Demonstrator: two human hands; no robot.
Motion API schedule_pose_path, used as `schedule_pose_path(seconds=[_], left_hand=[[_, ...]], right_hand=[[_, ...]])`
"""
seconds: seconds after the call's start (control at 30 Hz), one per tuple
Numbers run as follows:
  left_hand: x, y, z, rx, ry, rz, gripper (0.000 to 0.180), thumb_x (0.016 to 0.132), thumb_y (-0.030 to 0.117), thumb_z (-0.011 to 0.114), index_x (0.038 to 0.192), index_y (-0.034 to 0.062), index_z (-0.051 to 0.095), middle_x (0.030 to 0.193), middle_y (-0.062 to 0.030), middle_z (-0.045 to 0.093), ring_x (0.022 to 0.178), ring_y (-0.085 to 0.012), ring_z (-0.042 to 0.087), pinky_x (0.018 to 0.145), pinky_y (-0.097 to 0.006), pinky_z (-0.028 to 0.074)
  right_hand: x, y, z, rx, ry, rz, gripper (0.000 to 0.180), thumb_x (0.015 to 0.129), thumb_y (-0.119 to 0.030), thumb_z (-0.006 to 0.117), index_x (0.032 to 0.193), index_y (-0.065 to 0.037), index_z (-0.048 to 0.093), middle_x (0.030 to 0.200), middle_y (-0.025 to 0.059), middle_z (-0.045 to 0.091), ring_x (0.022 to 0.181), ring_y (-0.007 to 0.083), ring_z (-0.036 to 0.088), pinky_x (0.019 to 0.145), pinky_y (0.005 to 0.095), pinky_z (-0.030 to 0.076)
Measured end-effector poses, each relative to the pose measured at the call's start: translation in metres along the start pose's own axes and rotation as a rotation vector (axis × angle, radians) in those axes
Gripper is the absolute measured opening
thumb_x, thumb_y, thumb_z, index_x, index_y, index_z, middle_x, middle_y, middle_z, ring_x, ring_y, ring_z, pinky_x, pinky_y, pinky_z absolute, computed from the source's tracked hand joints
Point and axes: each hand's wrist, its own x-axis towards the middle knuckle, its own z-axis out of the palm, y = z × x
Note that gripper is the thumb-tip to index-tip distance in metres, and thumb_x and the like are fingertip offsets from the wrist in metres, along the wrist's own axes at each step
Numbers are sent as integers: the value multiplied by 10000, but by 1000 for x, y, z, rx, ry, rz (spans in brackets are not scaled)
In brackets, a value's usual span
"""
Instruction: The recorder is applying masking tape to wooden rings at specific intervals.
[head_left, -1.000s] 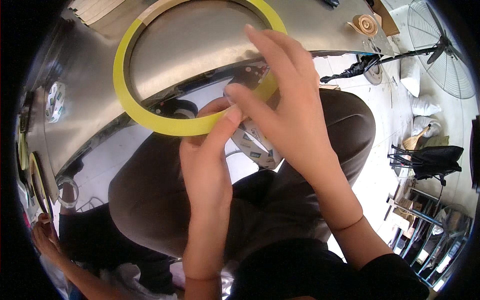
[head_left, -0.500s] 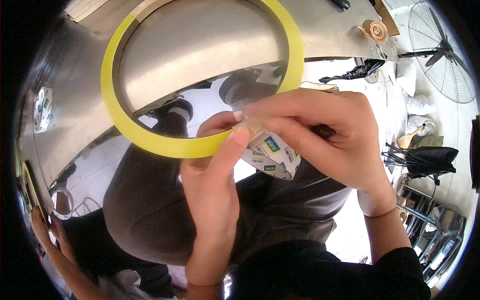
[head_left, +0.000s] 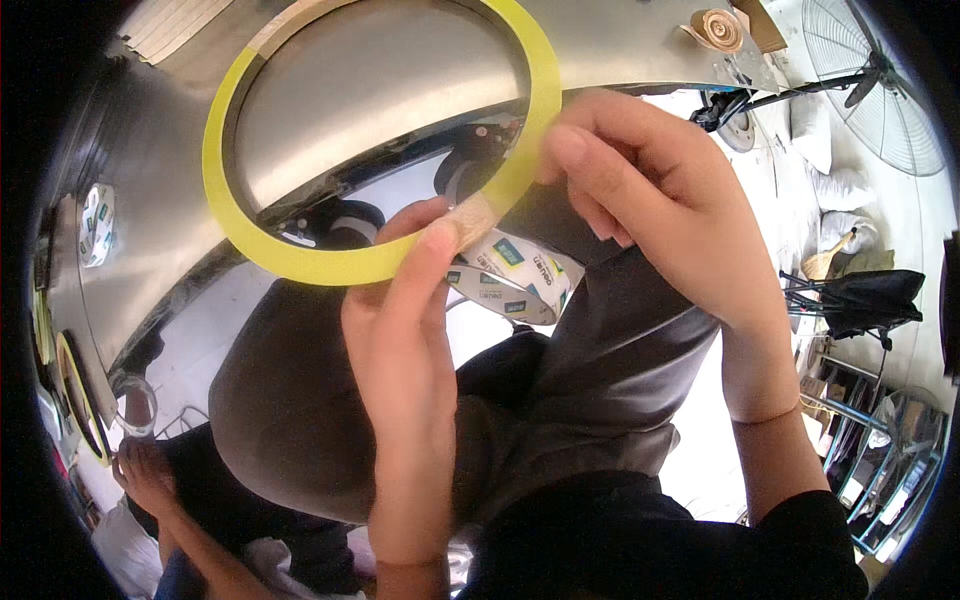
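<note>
Here, left hand pinched, gripping yellow ring

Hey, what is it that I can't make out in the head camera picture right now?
In the head view:
Top of the yellow ring: cut off by the upper edge.
Some fingers of the left hand: hidden behind the ring.
Whether the right hand touches the ring: fingertips blurred.
Top of the fan: cut off by the upper edge.

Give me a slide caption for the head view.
Left hand pinching a yellow-and-tan ring, right hand close to its rim.
</note>
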Motion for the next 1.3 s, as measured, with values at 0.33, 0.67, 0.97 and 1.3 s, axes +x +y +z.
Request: schedule_pose_path(seconds=[0.33,0.67,0.97,1.3], left_hand=[[5,-2,-5,56,-17,90,304,901,129,667,1115,-84,634,1099,-138,646,1042,-193,586,969,-358,402],[5,-7,3,47,25,54,366,891,139,671,1163,-93,597,1138,-150,629,1087,-189,569,1001,-342,377],[0,-10,13,175,-68,93,475,907,250,643,1230,-87,554,966,-55,596,844,-119,463,784,-292,360],[-4,-12,15,183,4,124,529,932,227,619,1325,-78,437,1011,-80,575,910,-134,493,773,-277,382]], right_hand=[[-36,7,60,1095,-93,331,371,1010,-318,477,798,-24,556,520,-30,394,428,76,363,520,241,375],[-36,14,93,880,198,428,350,993,-310,498,826,-13,581,562,17,479,493,106,433,490,270,351],[-8,38,89,816,179,169,316,999,-265,499,933,16,628,760,65,613,718,135,576,679,275,452],[-5,49,76,888,25,98,315,973,-265,562,1002,33,662,869,82,668,812,166,622,771,297,488]])
